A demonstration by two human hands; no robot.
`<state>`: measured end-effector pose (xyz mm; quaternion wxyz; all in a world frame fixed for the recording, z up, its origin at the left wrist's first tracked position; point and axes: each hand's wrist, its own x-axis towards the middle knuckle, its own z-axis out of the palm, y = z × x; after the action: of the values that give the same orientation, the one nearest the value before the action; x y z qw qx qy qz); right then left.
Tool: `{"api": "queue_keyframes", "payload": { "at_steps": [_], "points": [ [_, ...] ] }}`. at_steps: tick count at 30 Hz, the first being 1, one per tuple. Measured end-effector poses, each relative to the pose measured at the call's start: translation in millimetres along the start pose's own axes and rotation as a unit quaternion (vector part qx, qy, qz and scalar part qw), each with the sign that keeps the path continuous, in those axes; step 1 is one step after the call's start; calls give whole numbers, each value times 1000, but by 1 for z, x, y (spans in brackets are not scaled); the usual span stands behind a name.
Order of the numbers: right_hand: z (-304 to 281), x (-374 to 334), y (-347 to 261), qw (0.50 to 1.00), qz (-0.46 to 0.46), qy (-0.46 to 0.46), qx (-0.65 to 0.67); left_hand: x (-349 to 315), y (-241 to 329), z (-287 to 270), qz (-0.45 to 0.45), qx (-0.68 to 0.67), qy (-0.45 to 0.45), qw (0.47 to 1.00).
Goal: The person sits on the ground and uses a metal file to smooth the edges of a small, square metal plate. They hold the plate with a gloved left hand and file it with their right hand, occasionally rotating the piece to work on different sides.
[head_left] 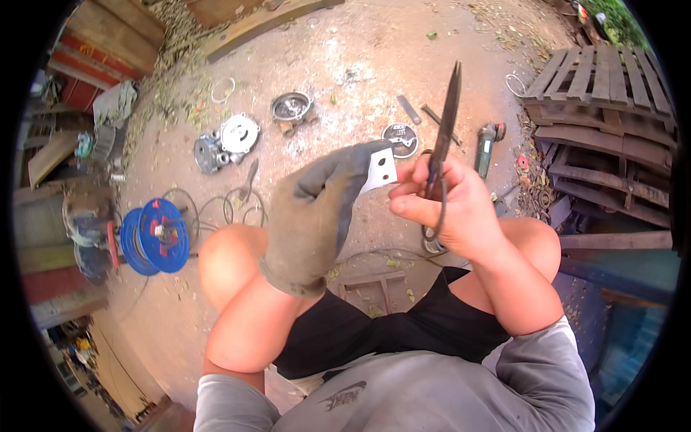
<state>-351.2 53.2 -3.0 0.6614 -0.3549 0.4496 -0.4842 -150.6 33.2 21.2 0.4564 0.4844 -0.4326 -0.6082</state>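
While the person sits low over bare dirt ground [360, 43], knees apart and dark shorts showing, both hands meet in front of the chest. At the far left a blue cable reel [155, 235] stands on the ground, with thin wire loops [223, 205] lying just beside it. Further up lie a grey metal housing [227, 140] with a round white cover, and a round dark metal part [291, 106] near it.

At the middle the left hand [317, 216] wears a grey work glove, and its fingers are closed in a pinch on a small white plate [379, 169] with small holes, held up above the knees with the fingertips folded over its upper edge. Just to the right, the bare right hand [453, 209] is wrapped around the loop handles of long dark shears [443, 137], whose blades point up and away and appear closed together. The thumb and forefinger of this hand reach toward the plate's right edge; whether they touch it I cannot tell.

Beyond the hands, a round dark disc [401, 139] lies on the ground, then an angle grinder [488, 144] with a green body, and at the far right weathered wooden pallets [604, 93] are stacked.
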Motion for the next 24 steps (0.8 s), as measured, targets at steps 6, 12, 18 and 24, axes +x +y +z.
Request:
{"api": "queue_keyframes", "payload": {
  "at_steps": [6,12,18,24],
  "points": [
    [5,12,-6,996,-52,70,23,-2,-11,25,22,-23,8,999],
    [-13,14,-39,996,-38,-11,-77,7,4,27,18,50,-18,998],
    [-18,6,-43,994,-33,-24,-104,3,-12,20,-10,-53,-29,998],
    [-14,13,-36,995,-87,-3,-43,7,-21,34,63,-127,54,988]
  ]
}}
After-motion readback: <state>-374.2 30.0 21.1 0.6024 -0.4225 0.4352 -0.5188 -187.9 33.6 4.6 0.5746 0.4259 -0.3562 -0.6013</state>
